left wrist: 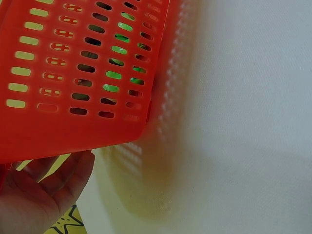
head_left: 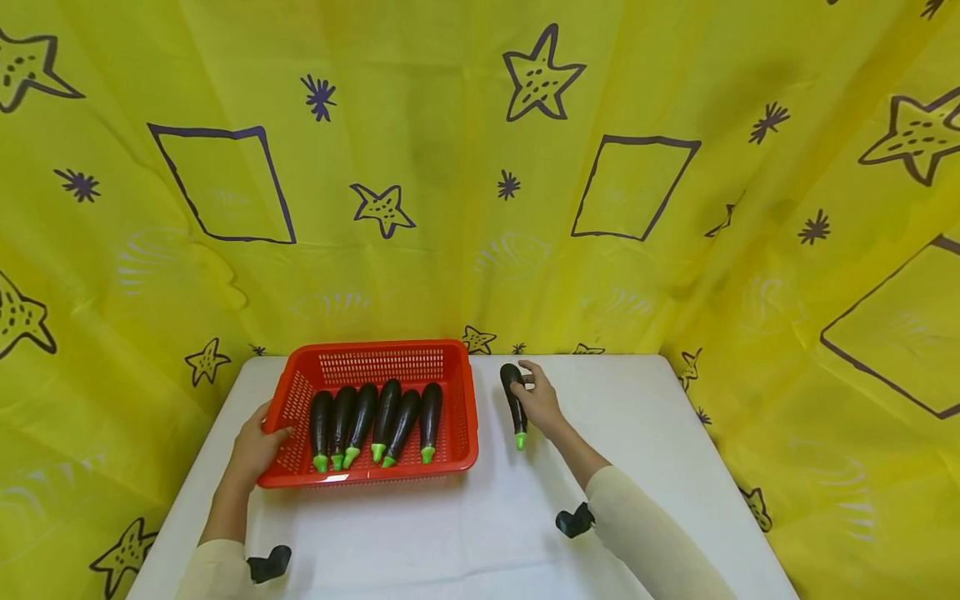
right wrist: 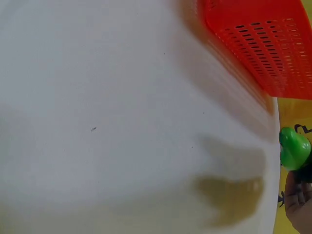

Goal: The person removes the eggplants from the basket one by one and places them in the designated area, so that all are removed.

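Head view: nearest are the pale sleeves (head_left: pixel 652 533), reaching over the white tabletop (head_left: pixel 405 533). Farther in, the left hand (head_left: pixel 253 443) grips the left side of the red basket (head_left: pixel 461 417), thumb over the rim. Across from it, the green tip of a single eggplant (head_left: pixel 517 412) points back toward the person; its long axis runs almost straight away from the body, dark rounded end farthest. The right hand (head_left: pixel 538 402) holds it near that far end, from the right, thumb and fingers partly closed about it, so the eggplant lies to the left of the palm, between it and the basket's right wall, near that wall but apart from it. The right hand is plainly the nearer one; the basket's whole width separates the left from it. Whether the eggplant touches the tabletop I cannot tell. Inside the basket, six eggplants (head_left: pixel 386 412) lie with green tips likewise toward the person, so the held one would seem to need little turning to match them. Beyond everything hangs the yellow curtain (head_left: pixel 442 292)
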Motion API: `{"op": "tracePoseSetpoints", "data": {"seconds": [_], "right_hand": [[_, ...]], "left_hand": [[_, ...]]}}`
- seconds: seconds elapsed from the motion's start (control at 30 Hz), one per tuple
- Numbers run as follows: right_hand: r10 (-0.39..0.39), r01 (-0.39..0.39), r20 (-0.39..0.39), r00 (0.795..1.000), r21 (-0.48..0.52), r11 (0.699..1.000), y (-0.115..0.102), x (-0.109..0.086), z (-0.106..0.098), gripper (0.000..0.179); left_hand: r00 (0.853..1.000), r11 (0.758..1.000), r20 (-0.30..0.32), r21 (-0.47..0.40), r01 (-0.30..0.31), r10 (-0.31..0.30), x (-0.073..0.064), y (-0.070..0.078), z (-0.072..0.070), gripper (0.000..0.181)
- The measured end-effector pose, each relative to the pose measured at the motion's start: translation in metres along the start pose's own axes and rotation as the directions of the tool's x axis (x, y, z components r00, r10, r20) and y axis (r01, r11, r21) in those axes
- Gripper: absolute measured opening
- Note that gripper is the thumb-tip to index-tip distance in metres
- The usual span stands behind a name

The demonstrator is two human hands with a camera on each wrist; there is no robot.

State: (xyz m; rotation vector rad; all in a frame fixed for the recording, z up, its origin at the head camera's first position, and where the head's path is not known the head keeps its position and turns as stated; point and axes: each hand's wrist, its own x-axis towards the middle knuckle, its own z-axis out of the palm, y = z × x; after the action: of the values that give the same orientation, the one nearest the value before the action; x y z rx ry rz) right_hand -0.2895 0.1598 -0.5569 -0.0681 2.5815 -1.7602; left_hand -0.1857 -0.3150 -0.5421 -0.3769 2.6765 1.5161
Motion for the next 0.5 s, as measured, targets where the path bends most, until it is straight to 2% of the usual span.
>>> {"op": "tracePoseSetpoints", "data": {"seconds": [0.3,0.4,0.5], "right_hand": [[0.098,-0.097,-0.047,0.994,0.017,0.995,0.014,0.005,0.011,0.052],[0.093,-0.094,-0.055,0.994,-0.012,0.995,0.020,0.008,0.014,0.050],[0.080,-0.086,-0.075,0.994,-0.087,0.992,0.028,0.012,0.017,0.049]], "left_hand": [[1.000,1.000,0.010,-0.002,0.018,-0.018,0.000,0.001,0.000,0.068],[1.000,1.000,0.012,-0.004,0.017,-0.017,0.000,0.002,-0.001,0.068],[1.000,1.000,0.003,0.014,0.016,-0.016,0.000,0.001,-0.001,0.068]]}}
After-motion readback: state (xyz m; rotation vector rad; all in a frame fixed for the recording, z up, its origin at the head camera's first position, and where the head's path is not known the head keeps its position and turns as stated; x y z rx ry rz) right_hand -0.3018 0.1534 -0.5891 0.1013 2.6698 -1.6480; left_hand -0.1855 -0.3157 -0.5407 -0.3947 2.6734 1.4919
